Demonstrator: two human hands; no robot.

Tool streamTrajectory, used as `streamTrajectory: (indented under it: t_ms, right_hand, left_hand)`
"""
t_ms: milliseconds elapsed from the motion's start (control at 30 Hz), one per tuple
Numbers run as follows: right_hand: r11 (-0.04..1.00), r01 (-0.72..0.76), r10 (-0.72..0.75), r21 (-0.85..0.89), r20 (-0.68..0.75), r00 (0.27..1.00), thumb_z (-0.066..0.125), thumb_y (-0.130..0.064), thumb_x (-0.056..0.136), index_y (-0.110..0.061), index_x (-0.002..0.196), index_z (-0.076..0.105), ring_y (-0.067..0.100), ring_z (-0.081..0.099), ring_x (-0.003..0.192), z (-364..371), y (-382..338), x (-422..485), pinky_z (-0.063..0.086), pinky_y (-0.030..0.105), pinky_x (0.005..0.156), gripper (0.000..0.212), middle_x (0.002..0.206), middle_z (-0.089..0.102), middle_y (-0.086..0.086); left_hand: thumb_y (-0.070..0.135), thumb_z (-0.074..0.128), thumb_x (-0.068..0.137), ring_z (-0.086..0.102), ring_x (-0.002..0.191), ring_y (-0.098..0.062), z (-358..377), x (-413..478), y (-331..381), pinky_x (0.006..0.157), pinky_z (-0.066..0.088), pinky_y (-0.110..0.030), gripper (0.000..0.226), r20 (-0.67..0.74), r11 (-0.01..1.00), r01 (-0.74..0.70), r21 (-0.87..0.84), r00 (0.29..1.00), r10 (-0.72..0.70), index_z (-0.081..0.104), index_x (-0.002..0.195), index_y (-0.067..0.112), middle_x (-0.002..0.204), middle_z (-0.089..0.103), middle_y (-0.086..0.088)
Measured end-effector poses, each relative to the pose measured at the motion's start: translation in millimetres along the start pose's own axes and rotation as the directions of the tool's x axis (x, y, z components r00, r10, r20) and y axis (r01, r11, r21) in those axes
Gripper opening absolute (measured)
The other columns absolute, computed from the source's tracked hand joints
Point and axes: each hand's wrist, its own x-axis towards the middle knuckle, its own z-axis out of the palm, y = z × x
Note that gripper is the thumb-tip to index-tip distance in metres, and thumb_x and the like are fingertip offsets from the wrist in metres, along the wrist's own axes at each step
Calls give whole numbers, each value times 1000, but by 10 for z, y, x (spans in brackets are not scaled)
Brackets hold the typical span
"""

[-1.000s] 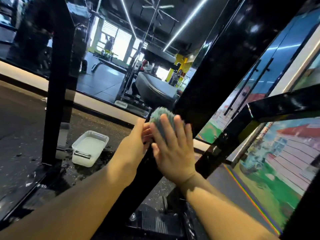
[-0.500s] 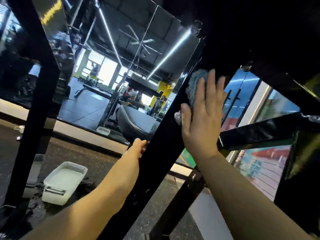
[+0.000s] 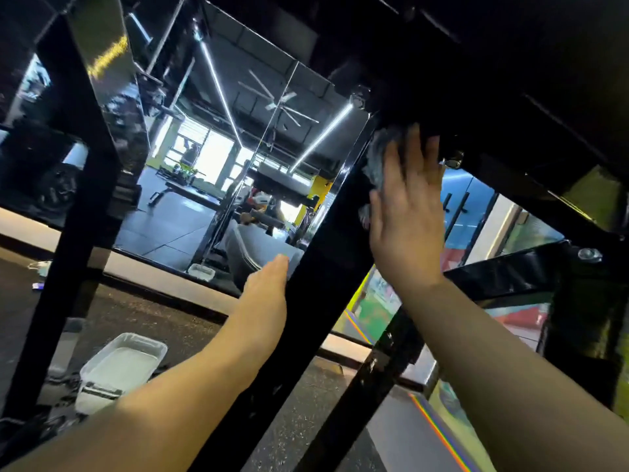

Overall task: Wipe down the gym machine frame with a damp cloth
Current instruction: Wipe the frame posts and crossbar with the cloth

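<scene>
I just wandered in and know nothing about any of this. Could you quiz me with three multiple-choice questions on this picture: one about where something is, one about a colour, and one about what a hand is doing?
1. Where does the white tub stand?
A. on the floor, lower left
B. on a shelf
C. in a hand

2. What colour is the slanted beam being wiped?
A. yellow
B. black
C. white

3. How is the right hand?
A. an empty fist
B. hanging at the person's side
C. flat, pressing the cloth to the beam

Answers:
1 A, the tub sits on the speckled floor.
2 B, the beam is glossy black.
3 C, straight fingers are spread over the grey cloth.
</scene>
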Motion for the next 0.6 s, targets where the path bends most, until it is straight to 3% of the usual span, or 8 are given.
streamTrajectory:
  t_ms: [33,100,133,200,300,400,467,600]
  right_hand:
    - [993,-118,118,1,-62,991,39,-20,97,-1,143,37,43,21,140,-10,67,220,17,48,117,49,151,30,24]
    - [988,-146,149,40,-90,985,37,-26,99,0,144,36,42,21,141,-5,6,302,17,49,118,52,151,30,24]
    - [990,-129,134,55,-90,987,36,-27,99,0,144,35,40,20,141,48,-92,175,15,49,118,53,152,30,23]
    - [996,-50,56,77,-69,996,34,-29,100,-2,145,33,38,18,142,206,-310,-205,11,45,120,53,151,31,23]
    - [996,91,-91,22,6,996,42,-29,96,-11,144,32,32,11,145,402,-604,-779,6,41,120,52,151,32,16]
    - [994,104,-106,33,58,993,44,-28,93,-16,145,29,22,-8,148,536,-872,-1315,2,39,120,55,151,23,11]
    - [990,134,-137,37,91,986,41,-28,94,-16,145,28,22,-10,148,615,-990,-1624,1,40,120,55,151,21,10]
    - [962,269,-273,52,249,929,46,-29,92,-19,148,26,23,-3,149,812,-1315,-2535,2,41,120,61,156,18,6]
  left_hand:
    - [37,34,85,43,81,-15,47,-49,100,70,33,-21,24,-21,998,-70,3,997,70,43,72,19,81,46,0]
    - [46,26,78,48,89,-11,145,-238,254,86,38,-27,31,48,992,-128,14,991,127,48,79,24,94,53,0]
    - [49,28,86,50,94,-12,123,-346,190,91,39,-33,33,65,991,-128,-40,989,131,51,81,26,102,55,0]
    - [43,27,100,53,92,-3,79,-401,16,84,40,-27,38,-7,979,-135,-155,991,136,59,84,30,107,58,6]
    - [41,24,101,54,83,0,-47,-391,-318,68,39,-17,40,-88,978,-4,-210,996,-15,60,102,26,103,60,7]
    - [42,22,101,56,95,-9,-244,-493,-821,80,40,-22,46,-88,973,79,-217,991,-100,58,114,17,112,62,-2]
    - [43,21,101,56,102,-8,-344,-555,-1045,81,41,-22,48,-89,978,97,-186,989,-115,59,117,18,116,62,-1]
    - [43,26,100,66,80,-3,-448,-621,-1412,68,50,-19,49,-125,948,190,-256,966,-227,66,104,16,100,69,-1]
